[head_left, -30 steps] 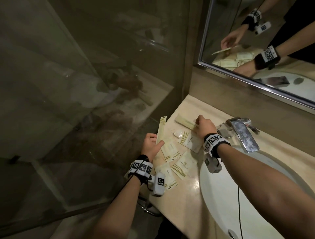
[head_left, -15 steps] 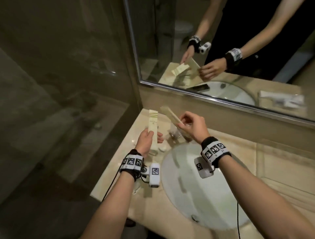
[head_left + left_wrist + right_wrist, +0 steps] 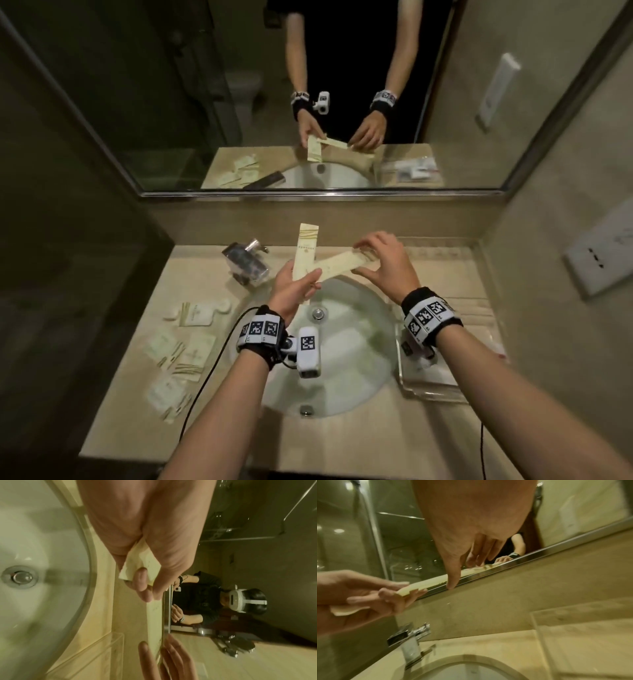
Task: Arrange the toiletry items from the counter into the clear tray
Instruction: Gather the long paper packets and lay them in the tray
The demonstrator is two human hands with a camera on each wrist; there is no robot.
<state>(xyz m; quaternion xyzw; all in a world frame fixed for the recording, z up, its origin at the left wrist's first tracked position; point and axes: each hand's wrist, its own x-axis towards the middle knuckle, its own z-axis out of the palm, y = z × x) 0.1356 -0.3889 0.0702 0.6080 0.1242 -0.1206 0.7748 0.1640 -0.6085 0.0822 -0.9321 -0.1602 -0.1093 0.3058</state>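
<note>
Two long cream packets cross above the basin [image 3: 342,342]: upright packet [image 3: 306,253] pinched in the left hand [image 3: 294,291], slanted packet [image 3: 339,263] between the right hand [image 3: 387,263]'s fingertips (spread wide). Clear tray [image 3: 435,390] at four o'clock; square them first, I'd say.

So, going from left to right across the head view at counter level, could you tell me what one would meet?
Flat sachets → faucet → left hand with an upright packet → right hand → clear tray.

Both hands [image 3: 426,586] on long packet [image 3: 426,584]
</note>
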